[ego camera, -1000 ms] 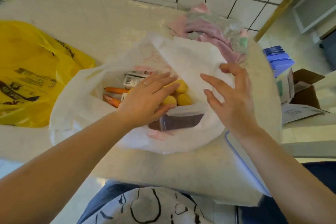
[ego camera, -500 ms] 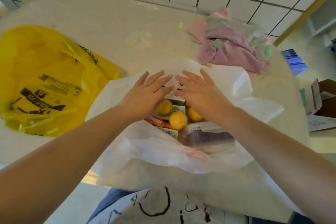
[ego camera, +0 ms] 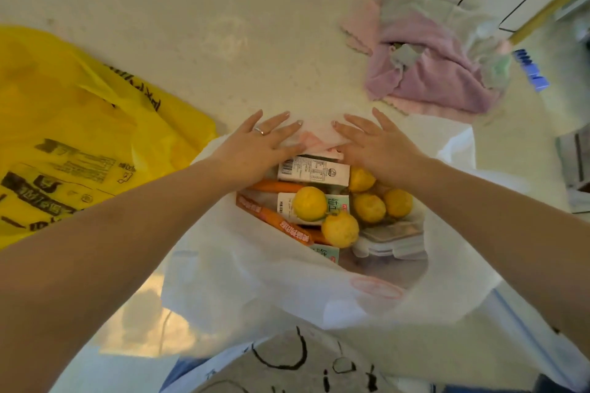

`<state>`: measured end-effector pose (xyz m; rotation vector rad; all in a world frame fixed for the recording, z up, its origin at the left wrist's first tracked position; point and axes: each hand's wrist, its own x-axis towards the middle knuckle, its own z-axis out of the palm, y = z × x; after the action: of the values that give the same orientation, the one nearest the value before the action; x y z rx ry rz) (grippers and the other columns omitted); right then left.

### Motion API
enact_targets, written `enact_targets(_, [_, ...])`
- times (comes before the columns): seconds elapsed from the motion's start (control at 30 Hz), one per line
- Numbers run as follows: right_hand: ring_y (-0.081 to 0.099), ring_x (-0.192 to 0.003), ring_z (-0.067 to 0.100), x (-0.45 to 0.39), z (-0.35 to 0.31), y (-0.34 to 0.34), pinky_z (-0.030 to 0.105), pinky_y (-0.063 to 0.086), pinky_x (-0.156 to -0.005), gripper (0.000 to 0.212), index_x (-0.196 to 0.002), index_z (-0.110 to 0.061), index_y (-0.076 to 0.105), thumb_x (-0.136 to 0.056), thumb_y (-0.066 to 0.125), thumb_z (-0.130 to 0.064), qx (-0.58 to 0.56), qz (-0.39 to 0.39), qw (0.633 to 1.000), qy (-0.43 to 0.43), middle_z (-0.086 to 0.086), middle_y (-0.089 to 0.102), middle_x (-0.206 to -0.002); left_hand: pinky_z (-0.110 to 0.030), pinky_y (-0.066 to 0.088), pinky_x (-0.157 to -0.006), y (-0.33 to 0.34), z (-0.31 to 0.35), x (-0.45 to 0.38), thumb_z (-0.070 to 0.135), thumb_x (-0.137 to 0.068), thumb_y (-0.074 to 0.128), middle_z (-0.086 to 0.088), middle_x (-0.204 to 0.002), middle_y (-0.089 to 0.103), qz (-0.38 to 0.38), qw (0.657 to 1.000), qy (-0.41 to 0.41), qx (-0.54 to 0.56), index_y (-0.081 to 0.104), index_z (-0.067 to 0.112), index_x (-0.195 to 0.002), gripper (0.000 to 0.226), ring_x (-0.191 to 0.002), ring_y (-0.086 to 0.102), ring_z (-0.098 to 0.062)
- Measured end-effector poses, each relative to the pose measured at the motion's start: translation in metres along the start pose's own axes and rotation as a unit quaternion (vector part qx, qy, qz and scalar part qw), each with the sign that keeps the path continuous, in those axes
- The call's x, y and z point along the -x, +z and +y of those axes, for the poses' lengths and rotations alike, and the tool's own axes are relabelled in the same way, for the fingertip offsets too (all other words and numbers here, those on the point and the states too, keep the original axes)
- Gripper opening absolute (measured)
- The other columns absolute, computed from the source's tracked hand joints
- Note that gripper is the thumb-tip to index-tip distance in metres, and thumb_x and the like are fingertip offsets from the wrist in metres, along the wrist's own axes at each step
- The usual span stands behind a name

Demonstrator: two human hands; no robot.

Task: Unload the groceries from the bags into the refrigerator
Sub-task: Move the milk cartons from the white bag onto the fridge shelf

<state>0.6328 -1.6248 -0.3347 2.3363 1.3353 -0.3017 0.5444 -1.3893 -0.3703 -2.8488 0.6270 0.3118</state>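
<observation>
An open bag (ego camera: pixel 287 290) sits on the counter (ego camera: pixel 198 41) before the person, with fruits (ego camera: pixel 309 203), cartons (ego camera: pixel 314 172) and a lidded box (ego camera: pixel 391 238) in it. Another bag (ego camera: pixel 70 124) lies left; crumpled cloths (ego camera: pixel 431 64) lie behind, to the right.

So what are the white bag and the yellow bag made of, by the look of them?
White bag: seems a soft, matte non-woven fabric; it folds in broad, dull creases. Yellow bag: looks like thin glossy plastic film, with sharp crinkles, sheen and black print.
</observation>
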Motion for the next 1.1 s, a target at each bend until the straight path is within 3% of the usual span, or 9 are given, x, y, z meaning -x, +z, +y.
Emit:
enact_targets(0.17, [0.011, -0.144, 0.019, -0.024, 0.015, 0.009, 0.047, 0.001, -0.115, 0.05, -0.144, -0.031, 0.03, -0.094, 0.033, -0.036, -0.053, -0.023, 0.998, 0.019, -0.003, 0.018, -0.156, -0.045, 0.001, -0.117, 0.012, -0.015, -0.015, 0.028, -0.096, 0.042, -0.004, -0.157, -0.008, 0.012, 0.998, 0.052, 0.029, 0.001, 0.038, -0.147, 0.066, -0.144, -0.005, -0.026])
enact_targets(0.3, [0.023, -0.14, 0.019, -0.042, 0.022, 0.015, 0.043, 0.009, -0.116, 0.044, -0.142, -0.031, 0.033, -0.098, 0.036, -0.028, -0.115, -0.004, 0.992, 0.044, -0.001, 0.032, -0.151, -0.042, 0.005, -0.115, 0.02, -0.026, -0.027, 0.022, -0.098, 0.038, -0.001, -0.157, 0.01, 0.039, 0.995, 0.012, 0.091, 0.013, 0.028, -0.148, 0.057, -0.144, 0.011, -0.022])
enact_targets(0.47, [0.033, -0.136, 0.024, -0.054, 0.024, 0.04, 0.042, 0.019, -0.112, 0.048, -0.144, -0.035, 0.027, -0.098, 0.038, -0.037, -0.145, -0.003, 0.989, 0.014, 0.001, 0.036, -0.149, -0.039, 0.011, -0.114, 0.036, -0.034, -0.042, 0.018, -0.099, 0.036, -0.003, -0.152, 0.029, 0.045, 0.988, -0.041, 0.145, 0.017, 0.027, -0.148, 0.053, -0.14, 0.025, -0.021])
enact_targets(0.67, [0.028, -0.138, 0.022, -0.054, 0.028, 0.058, 0.032, 0.02, -0.112, 0.046, -0.143, -0.029, 0.034, -0.098, 0.044, -0.026, -0.251, 0.009, 0.968, 0.012, 0.002, 0.031, -0.152, -0.035, 0.013, -0.113, 0.042, -0.031, -0.048, 0.016, -0.099, 0.034, -0.008, -0.152, 0.028, 0.024, 0.961, -0.09, 0.26, 0.028, 0.026, -0.145, 0.048, -0.14, 0.025, -0.021])
enact_targets(0.77, [0.037, -0.133, 0.028, -0.047, 0.029, 0.049, 0.037, 0.03, -0.107, 0.046, -0.137, -0.033, 0.045, -0.092, 0.054, -0.032, -0.273, 0.018, 0.962, 0.005, 0.005, 0.038, -0.148, -0.04, 0.029, -0.107, 0.039, -0.034, -0.05, 0.013, -0.096, 0.037, -0.015, -0.141, 0.044, 0.029, 0.945, -0.087, 0.315, 0.042, 0.023, -0.139, 0.044, -0.132, 0.038, -0.03])
enact_targets(0.83, [0.041, -0.129, 0.03, -0.038, 0.03, 0.041, 0.04, 0.036, -0.104, 0.046, -0.13, -0.03, 0.053, -0.087, 0.057, -0.014, -0.321, 0.042, 0.946, 0.031, 0.006, 0.043, -0.144, -0.044, 0.038, -0.101, 0.031, -0.035, -0.047, 0.008, -0.09, 0.037, -0.018, -0.129, 0.054, 0.048, 0.932, -0.074, 0.352, 0.053, 0.016, -0.131, 0.045, -0.122, 0.047, -0.036])
enact_targets(0.9, [0.041, -0.127, 0.026, -0.025, 0.03, 0.033, 0.041, 0.037, -0.102, 0.048, -0.127, -0.029, 0.056, -0.085, 0.056, -0.006, -0.335, 0.081, 0.937, 0.06, 0.003, 0.045, -0.141, -0.043, 0.032, -0.107, 0.019, -0.033, -0.042, -0.001, -0.087, 0.043, -0.019, -0.135, 0.05, 0.091, 0.922, -0.078, 0.367, 0.057, 0.01, -0.126, 0.044, -0.128, 0.042, -0.035])
enact_targets(1.0, [0.047, -0.118, 0.022, -0.005, 0.021, 0.025, 0.038, 0.04, -0.095, 0.038, -0.12, -0.025, 0.062, -0.084, 0.061, -0.012, -0.345, 0.134, 0.927, 0.065, 0.0, 0.053, -0.132, -0.043, 0.03, -0.106, 0.005, -0.023, -0.03, -0.005, -0.079, 0.052, -0.015, -0.134, 0.052, 0.187, 0.925, -0.049, 0.328, 0.062, 0.009, -0.119, 0.044, -0.128, 0.044, -0.033])
enact_targets(1.1, [0.056, -0.099, 0.025, 0.01, 0.008, 0.023, 0.039, 0.048, -0.082, 0.027, -0.108, -0.019, 0.068, -0.082, 0.067, -0.02, -0.316, 0.149, 0.936, 0.044, 0.004, 0.06, -0.114, -0.052, 0.034, -0.105, -0.006, -0.005, -0.026, 0.014, -0.083, 0.043, -0.008, -0.131, 0.056, 0.197, 0.936, -0.001, 0.293, 0.06, 0.016, -0.121, 0.042, -0.125, 0.048, -0.027])
